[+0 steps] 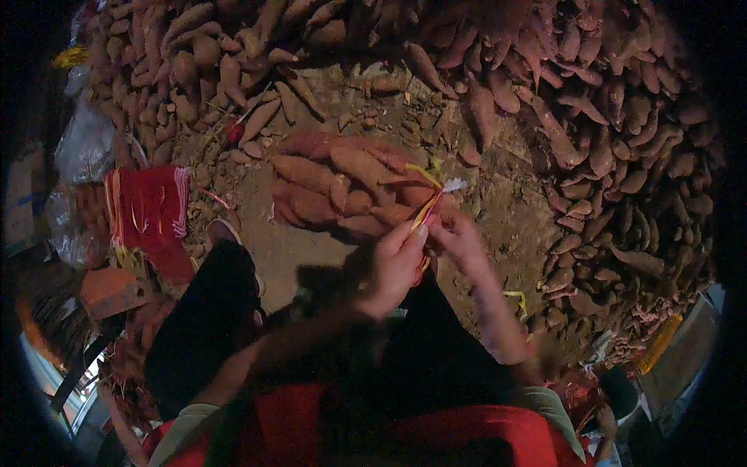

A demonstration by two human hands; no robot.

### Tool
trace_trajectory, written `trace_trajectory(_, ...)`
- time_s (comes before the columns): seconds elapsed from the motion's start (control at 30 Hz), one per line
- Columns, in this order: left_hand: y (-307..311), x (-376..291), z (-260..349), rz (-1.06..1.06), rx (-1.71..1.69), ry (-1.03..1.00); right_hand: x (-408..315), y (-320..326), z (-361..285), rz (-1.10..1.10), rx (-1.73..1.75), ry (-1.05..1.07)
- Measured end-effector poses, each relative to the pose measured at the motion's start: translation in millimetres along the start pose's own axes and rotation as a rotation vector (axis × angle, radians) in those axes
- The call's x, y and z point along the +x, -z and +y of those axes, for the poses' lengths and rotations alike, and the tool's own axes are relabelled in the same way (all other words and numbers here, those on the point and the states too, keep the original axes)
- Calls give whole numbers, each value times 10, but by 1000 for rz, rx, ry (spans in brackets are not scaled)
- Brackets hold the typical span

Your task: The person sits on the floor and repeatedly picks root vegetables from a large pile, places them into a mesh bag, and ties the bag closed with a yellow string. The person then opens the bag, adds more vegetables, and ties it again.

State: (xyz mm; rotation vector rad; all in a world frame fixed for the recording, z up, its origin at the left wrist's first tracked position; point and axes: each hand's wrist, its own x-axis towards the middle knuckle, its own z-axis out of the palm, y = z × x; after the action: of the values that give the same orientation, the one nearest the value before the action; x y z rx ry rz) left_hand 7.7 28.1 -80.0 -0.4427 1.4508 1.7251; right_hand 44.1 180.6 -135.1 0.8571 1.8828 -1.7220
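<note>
A red mesh bag filled with sweet potatoes (350,190) lies on the ground in front of me. Its gathered end, with yellow and red drawstrings (429,205), is gripped by my left hand (392,269). My right hand (465,240) is at the same gathered end, fingers bent and pinched against the strings beside my left fingertips. Exactly what the right fingers pinch is partly hidden and blurred. A white tuft (454,185) sticks out past the knot of strings.
Heaps of loose sweet potatoes (607,146) curve around the back and right. At left lie a stack of red mesh bags (149,204), an orange brick (114,293) and clear plastic bags (87,143). I sit on a red plastic chair (484,429). Another person's hand (606,421) shows at lower right.
</note>
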Motion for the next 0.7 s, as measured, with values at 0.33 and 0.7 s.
trace_trajectory(0.33,5,-50,241,34,135,159,2495,389,-619,495,-592,814)
trace_trajectory(0.7,143,10,-134,-66,2,126,2779,-71,-769,477,-914,532)
